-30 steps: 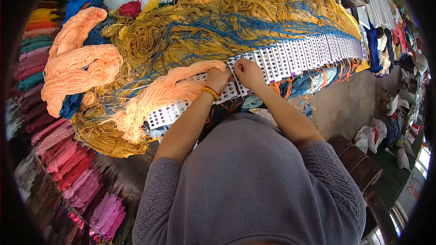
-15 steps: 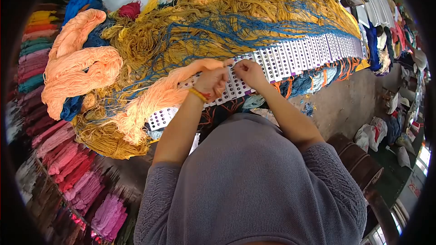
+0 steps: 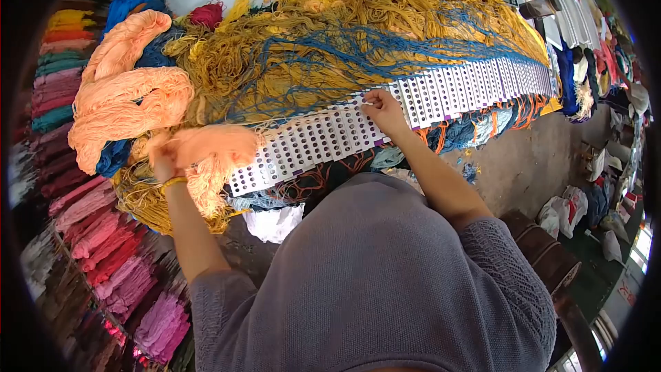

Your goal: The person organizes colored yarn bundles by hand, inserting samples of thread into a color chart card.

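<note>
My left hand [image 3: 163, 160], blurred by motion and wearing a yellow wristband, is closed on a loose bundle of peach yarn [image 3: 217, 146] at the table's left. The bundle is smeared and folded back on itself, with its lower ends hanging. Over the row of white punched cards [image 3: 313, 141], my right hand [image 3: 387, 116] pinches its thumb and fingers at the cards' upper edge. A thin peach strand seems to run along that edge to the fingertips. Left of my left hand lies a thick peach skein [image 3: 131, 100].
Mustard yarn [image 3: 406, 0] covers the table behind the cards, with blue strands [image 3: 358, 45] across it. Dark and orange yarn [image 3: 454, 127] hangs at the front edge. Pink hanks [image 3: 103, 241] hang at left; a brown stool [image 3: 540, 248] stands at right.
My left hand has swept left from beside my right hand, and the peach yarn has come off the cards with it. My right hand stays pinched near the same spot.
</note>
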### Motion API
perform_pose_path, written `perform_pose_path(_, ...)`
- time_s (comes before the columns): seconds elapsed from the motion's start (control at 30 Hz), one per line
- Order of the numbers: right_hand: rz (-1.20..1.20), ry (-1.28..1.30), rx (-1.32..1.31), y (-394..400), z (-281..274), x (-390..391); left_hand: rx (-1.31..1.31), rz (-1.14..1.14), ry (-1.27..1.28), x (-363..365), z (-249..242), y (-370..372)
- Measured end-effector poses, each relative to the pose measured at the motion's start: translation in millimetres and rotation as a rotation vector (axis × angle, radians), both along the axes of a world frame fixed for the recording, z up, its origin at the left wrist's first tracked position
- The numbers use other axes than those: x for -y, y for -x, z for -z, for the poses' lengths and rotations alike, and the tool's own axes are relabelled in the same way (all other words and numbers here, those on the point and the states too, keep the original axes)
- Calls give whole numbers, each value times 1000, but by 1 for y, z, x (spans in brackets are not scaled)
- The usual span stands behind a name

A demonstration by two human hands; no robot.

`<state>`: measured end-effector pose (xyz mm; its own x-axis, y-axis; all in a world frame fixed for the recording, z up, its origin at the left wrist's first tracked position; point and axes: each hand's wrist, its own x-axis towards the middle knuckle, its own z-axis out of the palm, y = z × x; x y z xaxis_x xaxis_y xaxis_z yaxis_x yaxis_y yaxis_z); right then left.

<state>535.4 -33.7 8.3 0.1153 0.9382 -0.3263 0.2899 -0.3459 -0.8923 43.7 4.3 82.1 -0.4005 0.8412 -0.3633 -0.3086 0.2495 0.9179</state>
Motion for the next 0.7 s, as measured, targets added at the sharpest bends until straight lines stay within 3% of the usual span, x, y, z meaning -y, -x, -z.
perform_pose_path(0.03, 17, 25, -41, 1, -3, -2, -4, -4, -6, 1, -2, 0)
perform_pose_path(0.1, 60, 66, -115, 4, -8, -3, -362, -33, 233, 2, -2, -4)
perform_pose_path(0.13, 17, 76, -124, 9, -12, -2, -480, 258, 152, 10, 12, -31)
perform_pose_path(0.23, -137, 17, -205, 41, -43, 0, 12, 759, 176, 23, -34, -196)
perform_pose_path(0.27, -210, -12, -206, 50, -48, 2, 338, 740, 236, 28, -15, -232)
perform_pose_path(0.3, -227, 95, -241, 57, -70, 3, 392, 872, 222, 34, 3, -257)
perform_pose_path(0.37, -171, 171, -412, 64, -70, 8, 715, 804, 260, 34, 6, -287)
perform_pose_path(0.47, -127, 165, -483, 59, -79, 7, 765, 713, 280, 33, -13, -296)
perform_pose_path(0.6, -128, 155, -486, 54, -74, 9, 762, 656, 329, 33, -15, -294)
perform_pose_path(0.7, -170, 111, -513, 54, -66, 11, 584, 667, 251, 36, -5, -295)
